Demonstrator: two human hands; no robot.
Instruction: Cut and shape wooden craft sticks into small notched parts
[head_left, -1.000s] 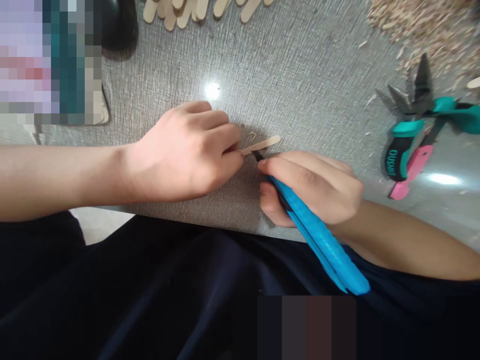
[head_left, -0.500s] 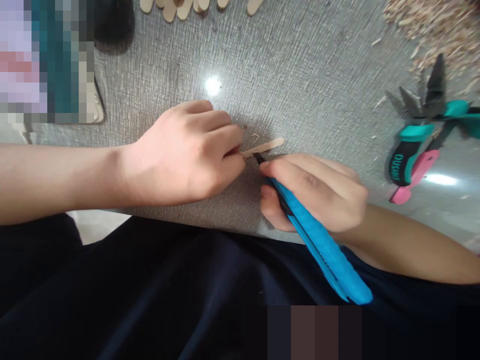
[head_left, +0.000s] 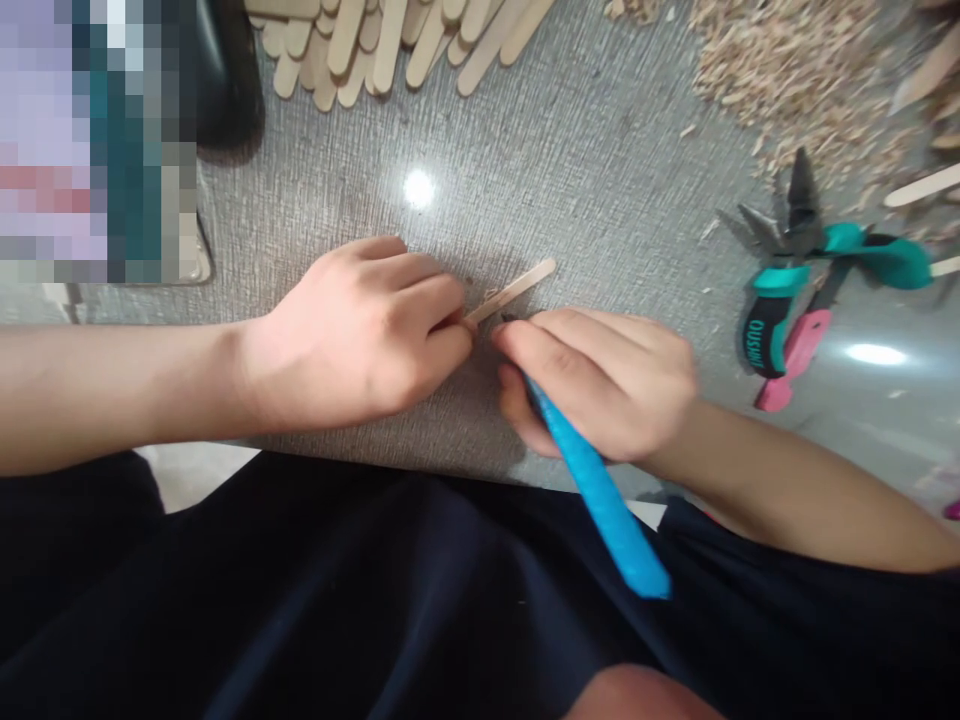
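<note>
My left hand (head_left: 367,335) is closed on one end of a thin wooden craft stick (head_left: 517,287), whose rounded free end points up and right. In my right hand (head_left: 600,380) is a blue utility knife (head_left: 600,490), gripped near its front between thumb and fingers. The knife's dark tip lies close to the stick's lower edge; whether it touches the wood I cannot tell. A small wood shaving sits along the stick near my left fingertips. The knife's handle slants down over my dark clothing.
Many craft sticks (head_left: 386,45) lie at the top. Wood shavings (head_left: 795,80) are heaped at the upper right. Teal-and-black pliers (head_left: 772,310) rest over a pink-handled tool (head_left: 802,355) on the right. A black rounded object (head_left: 229,80) stands at the upper left.
The camera view has shifted, showing more of the sticks and shavings. The stick now slants more steeply, and the knife is turned with its handle narrower in view.
</note>
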